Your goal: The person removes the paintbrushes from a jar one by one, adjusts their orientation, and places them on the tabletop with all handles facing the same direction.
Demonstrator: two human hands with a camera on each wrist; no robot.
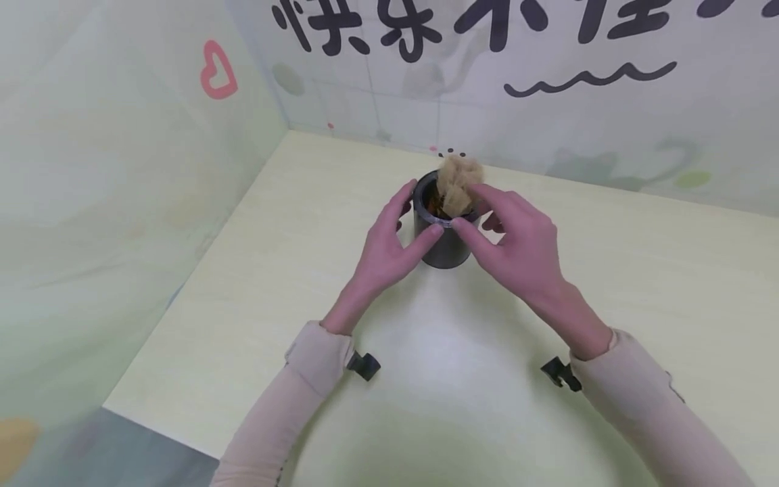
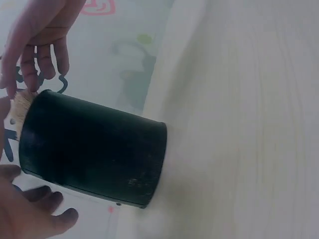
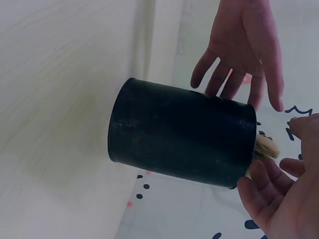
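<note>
The can [image 1: 446, 247] stood upright on the pale surface [image 1: 438, 406], toward its back edge and close to the wall [image 1: 517, 128]. It was dark, with a thick rim, and its mouth faced up. A tan wad [image 1: 460, 179] rose out of the mouth on the right side, part of it above the rim; to its left, something reddish-brown [image 1: 435, 205] showed inside, too dim to make out.

The left hand [image 1: 389, 243] came to the can from the left, its grip wide about the rim: thumb toward the front, fingers along the left side. In the left wrist view some of its lower fingers were apart from the can.

The right hand [image 1: 520, 233] was at the right of the mouth, fingers bent and thumb near the front rim. Its forefinger reached the wad; whether the grip pinched it, I could not tell.

Both sleeves [image 1: 629, 379] were pale, and a small black clip [image 1: 364, 366] jutted inward from each cuff. On the wall behind were large black characters [image 1: 408, 27] and a wavy line [image 1: 590, 80]; a pink heart [image 1: 219, 71] marked the left side.
</note>
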